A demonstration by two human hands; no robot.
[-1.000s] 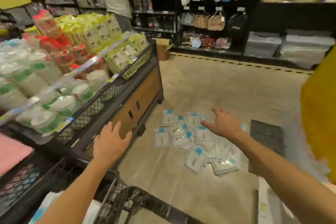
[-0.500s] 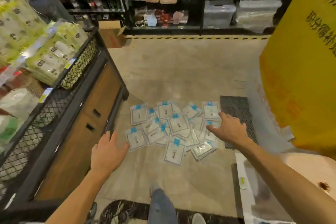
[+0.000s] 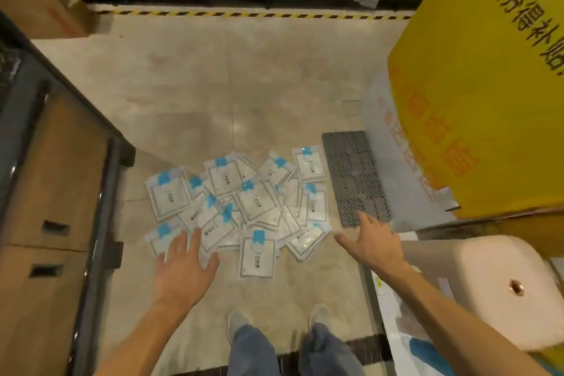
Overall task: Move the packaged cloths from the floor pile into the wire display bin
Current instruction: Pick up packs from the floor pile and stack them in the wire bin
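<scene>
1. The cloths [image 3: 244, 207] lie in a loose, overlapping pile on the floor [image 3: 213, 85], just ahead of both hands and between them. Most lie label up, their blue tabs pointing away from the person. They probably fan out this way because the flat, slick packets slide off one another rather than stack.

2. The left hand [image 3: 183, 272] reaches palm down with its fingers spread and straight. It holds nothing. Its fingertips overlap the pile's near left edge, though whether they touch a packet cannot be told.

3. The right hand [image 3: 370, 246] is likewise flat and spread, and empty. It hangs just right of the pile, its fingers over the near end of a dark grate [image 3: 355, 177] that lies touching or just beside the rightmost packets.

4. With a hand on each side of the pile, the pose looks like the start of a two-handed scoop, raking many packets together instead of lifting them singly.

5. Nothing has been lifted yet, so the task looks to be at its start.

6. Left of the left hand stands a wooden cabinet [image 3: 52, 192] in a dark frame. The bin itself is not in view.

7. Right of the right hand rise a yellow sign [image 3: 488, 85] and a pale stool [image 3: 488, 284].

8. The person's shoes [image 3: 317, 317] stand behind the hands.
</scene>
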